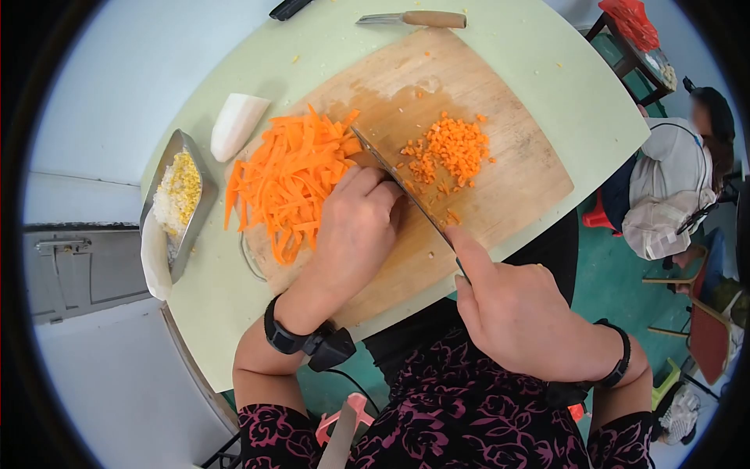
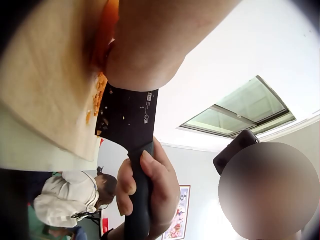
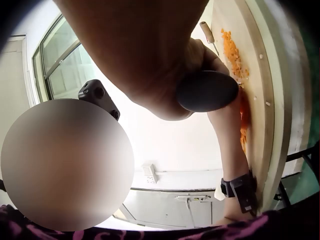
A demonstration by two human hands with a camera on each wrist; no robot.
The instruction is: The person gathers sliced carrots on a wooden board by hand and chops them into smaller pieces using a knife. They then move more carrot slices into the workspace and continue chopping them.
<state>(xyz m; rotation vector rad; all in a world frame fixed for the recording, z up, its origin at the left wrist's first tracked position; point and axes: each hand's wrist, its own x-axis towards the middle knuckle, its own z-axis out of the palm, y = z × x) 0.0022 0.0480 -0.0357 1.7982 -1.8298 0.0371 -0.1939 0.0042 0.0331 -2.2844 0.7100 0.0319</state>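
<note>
My right hand grips the dark handle of a black-bladed cleaver, index finger stretched along the top of the blade. Edge-down, the blade slants across the wooden cutting board. Close against its left side, my left hand holds carrot strips on the board with bent fingers; its fingertips are mostly hidden. Left of that hand spreads a heap of carrot strips. Diced carrot is piled on the other side of the blade. Small bits stick to the blade in the left wrist view.
A peeled white radish piece stands beside the board. At the table's left, a metal tray holds yellow and white diced food, with a long white piece along it. A wooden-handled knife lies beyond the board. Another person sits at right.
</note>
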